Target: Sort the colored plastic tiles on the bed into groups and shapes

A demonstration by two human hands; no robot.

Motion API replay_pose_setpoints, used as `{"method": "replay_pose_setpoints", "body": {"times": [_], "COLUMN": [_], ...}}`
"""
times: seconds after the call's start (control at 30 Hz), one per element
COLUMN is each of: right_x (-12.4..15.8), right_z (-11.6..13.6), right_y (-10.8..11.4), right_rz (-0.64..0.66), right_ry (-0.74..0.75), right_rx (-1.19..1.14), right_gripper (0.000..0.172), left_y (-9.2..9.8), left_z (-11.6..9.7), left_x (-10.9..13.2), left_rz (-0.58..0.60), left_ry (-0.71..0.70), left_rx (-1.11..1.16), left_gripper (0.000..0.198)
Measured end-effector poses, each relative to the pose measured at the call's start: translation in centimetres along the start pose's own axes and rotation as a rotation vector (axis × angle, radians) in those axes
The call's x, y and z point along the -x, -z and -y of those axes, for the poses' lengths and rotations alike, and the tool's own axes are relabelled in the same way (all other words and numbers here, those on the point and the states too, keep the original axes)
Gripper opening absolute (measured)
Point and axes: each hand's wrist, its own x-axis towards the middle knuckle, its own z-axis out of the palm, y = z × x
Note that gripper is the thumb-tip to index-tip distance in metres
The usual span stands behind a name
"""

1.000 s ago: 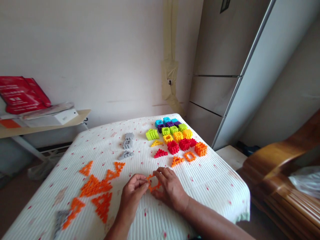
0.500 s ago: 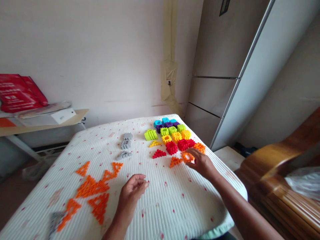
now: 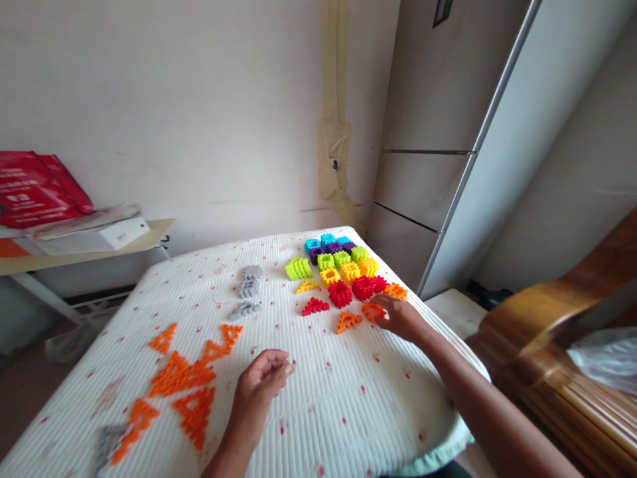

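Note:
My right hand reaches to the far right of the white quilted table. Its fingers rest on an orange square frame piece, just in front of an orange block stack. An orange triangle piece lies just left of it. My left hand hovers low over the cloth nearer to me, fingers loosely curled with nothing in them. Left of it lie several flat orange triangles.
Stacks of blue, purple, green, yellow and red blocks sit at the far right. Grey pieces lie mid-table, another grey piece near left. A side table with a red bag stands left; a wooden chair right.
A second ago both hands held the orange square frame near me. My right hand has carried it out to the block stacks and set it down; my left hand stayed put.

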Motion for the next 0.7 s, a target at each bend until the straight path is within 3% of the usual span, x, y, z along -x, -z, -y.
{"method": "replay_pose_setpoints", "body": {"times": [0.4, 0.53, 0.7], "right_x": [0.4, 1.3, 2.0], "right_z": [0.3, 0.5, 2.8], "right_y": [-0.2, -0.4, -0.7], "right_rz": [-0.006, -0.094, -0.158], "right_ry": [0.03, 0.041, 0.174], "right_rx": [-0.011, 0.078, -0.01], "right_gripper": [0.042, 0.047, 0.031], "left_y": [0.2, -0.1, 0.7], "left_z": [0.5, 0.2, 0.7], "left_x": [-0.1, 0.2, -0.5], "left_rz": [0.023, 0.006, -0.067], "left_ry": [0.004, -0.019, -0.23], "left_rx": [0.011, 0.03, -0.166], "left_gripper": [0.026, 0.023, 0.011]}}
